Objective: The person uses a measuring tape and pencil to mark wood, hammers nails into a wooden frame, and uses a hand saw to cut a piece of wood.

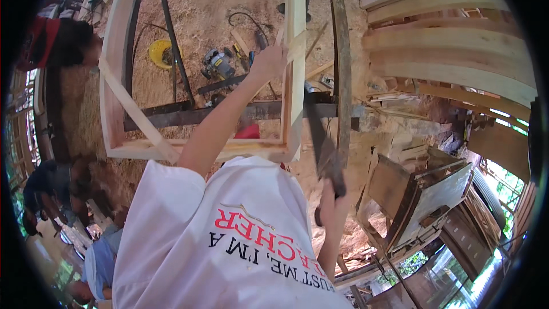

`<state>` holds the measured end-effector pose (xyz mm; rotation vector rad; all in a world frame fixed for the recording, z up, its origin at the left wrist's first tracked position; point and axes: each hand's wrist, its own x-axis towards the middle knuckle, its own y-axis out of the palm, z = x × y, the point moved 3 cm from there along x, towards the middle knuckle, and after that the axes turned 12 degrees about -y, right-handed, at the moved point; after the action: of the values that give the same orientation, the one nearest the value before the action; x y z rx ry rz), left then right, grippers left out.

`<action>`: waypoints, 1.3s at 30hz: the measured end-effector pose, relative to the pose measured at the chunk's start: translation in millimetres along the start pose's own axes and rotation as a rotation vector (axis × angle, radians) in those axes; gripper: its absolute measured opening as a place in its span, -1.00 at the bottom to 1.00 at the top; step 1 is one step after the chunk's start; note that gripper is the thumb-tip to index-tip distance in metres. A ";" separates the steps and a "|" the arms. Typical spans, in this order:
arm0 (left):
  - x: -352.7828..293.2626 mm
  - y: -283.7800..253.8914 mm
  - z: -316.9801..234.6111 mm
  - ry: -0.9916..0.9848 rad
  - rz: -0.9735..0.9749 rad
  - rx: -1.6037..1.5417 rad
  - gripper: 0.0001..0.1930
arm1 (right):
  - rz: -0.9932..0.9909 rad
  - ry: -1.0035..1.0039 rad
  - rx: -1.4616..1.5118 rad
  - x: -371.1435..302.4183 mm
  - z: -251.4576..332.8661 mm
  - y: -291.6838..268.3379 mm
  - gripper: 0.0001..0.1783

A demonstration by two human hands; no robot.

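Observation:
A large pale wooden frame lies in front of me across dark metal supports. A thin diagonal strip crosses its near left corner. My left hand reaches across the frame and grips the inner side of its right rail, beside a short wooden piece lying over that rail. Down at my right side, my right hand is closed round the handle of a handsaw. The saw's dark blade points away from me, its far end close to the right rail's outer side.
Beneath the frame, a power tool and a yellow bucket rest on the sawdust-covered ground. Stacked planks fill the far right. A wooden cabinet-like piece stands at right. Other people are along the left side.

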<state>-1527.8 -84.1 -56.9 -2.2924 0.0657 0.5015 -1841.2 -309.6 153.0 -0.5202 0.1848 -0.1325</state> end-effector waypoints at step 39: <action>-578.0 -53.6 439.8 -0.612 -0.944 -0.655 -0.73 | -0.017 -0.609 0.478 -25.1 168.1 258.5 -0.72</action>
<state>-2196.8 203.0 -77.7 -2.2983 -1.5871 0.7307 -1810.3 -2.2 169.4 -0.0688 -0.4394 -0.0278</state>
